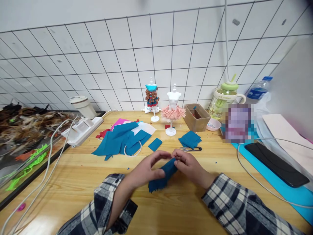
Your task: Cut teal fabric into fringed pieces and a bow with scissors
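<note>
A strip of blue fabric point(164, 176) with a fringed lower edge hangs between my hands above the table. My left hand point(149, 168) grips its left side, thumb over the cloth. At the upper right corner, my right hand point(187, 164) pinches the fabric between closed fingers. Just beyond my hands lie a small blue rectangle point(155, 144), a pile of fringed blue pieces point(190, 139) and small scissors point(193, 149). Larger blue cloth point(114, 140) spreads to the left, with a white ring point(126, 152) on it.
Two mini dress forms, one in a pink skirt point(173, 112), stand near the tiled wall. Beside them are a cardboard box point(197, 120) and a pink bowl point(213, 124). A black phone point(276, 163) lies right; a power strip point(83, 130) and cables are left.
</note>
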A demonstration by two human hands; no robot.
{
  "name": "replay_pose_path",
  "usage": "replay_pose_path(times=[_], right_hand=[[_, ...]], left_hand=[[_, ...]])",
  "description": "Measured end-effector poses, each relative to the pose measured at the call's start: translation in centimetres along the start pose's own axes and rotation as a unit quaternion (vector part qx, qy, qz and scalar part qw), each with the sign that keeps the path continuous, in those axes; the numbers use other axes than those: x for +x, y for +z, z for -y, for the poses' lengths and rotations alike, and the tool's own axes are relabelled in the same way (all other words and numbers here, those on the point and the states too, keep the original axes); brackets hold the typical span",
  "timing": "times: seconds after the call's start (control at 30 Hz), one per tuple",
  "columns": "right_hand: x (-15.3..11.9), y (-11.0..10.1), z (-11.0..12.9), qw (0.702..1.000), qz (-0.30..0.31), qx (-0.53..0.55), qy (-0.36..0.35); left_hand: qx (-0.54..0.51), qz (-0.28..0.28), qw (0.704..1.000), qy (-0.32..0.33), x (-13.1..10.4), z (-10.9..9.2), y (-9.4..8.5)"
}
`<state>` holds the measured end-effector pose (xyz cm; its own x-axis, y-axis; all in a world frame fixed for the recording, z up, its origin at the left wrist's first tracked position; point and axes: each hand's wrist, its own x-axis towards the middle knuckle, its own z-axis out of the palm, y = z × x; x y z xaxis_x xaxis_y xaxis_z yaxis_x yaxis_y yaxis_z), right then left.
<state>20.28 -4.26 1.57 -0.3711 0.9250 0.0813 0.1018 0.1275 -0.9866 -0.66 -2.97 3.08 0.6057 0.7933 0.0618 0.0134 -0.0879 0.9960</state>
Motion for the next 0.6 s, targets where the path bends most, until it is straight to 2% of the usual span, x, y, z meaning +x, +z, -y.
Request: replay_pose_path(times=[0.07,0.13,0.23,0.3,0.37,0.43,0.53,0.6], right_hand=[[0.0,0.1,-0.2,0.996,-0.043,-0.074,-0.033],[0.0,0.0,-0.2,0.992,-0.071,-0.097,-0.038],[0.2,-1.2,0.1,0.989,-0.085,-0.112,-0.049],[0.5,-2.8,0.1,0.976,-0.094,-0.186,-0.065],[0.6,-4.9,-0.2,0.93,-0.111,-0.344,-0.06],[0.6,-6.7,-0.8,0.876,-0.089,-0.473,-0.032],[0.4,-7.8,-1.7,0.812,-0.085,-0.577,0.005],[0.3,-7.6,-1.9,0.791,-0.082,-0.606,0.01]], left_hand=[[0.077,-0.021,0.996,-0.048,-0.1,0.2,1.1],[0.12,-0.02,0.99,-0.077,-0.2,0.4,1.7],[0.037,0.006,0.993,-0.113,-0.2,0.8,1.8],[-0.064,-0.02,0.99,-0.123,0.0,1.1,1.5],[-0.157,-0.078,0.977,-0.123,0.3,1.4,1.2],[-0.229,-0.132,0.956,-0.124,0.6,1.7,0.8],[-0.275,-0.181,0.937,-0.119,0.9,1.9,0.3],[-0.284,-0.191,0.932,-0.115,0.9,2.0,0.1]])
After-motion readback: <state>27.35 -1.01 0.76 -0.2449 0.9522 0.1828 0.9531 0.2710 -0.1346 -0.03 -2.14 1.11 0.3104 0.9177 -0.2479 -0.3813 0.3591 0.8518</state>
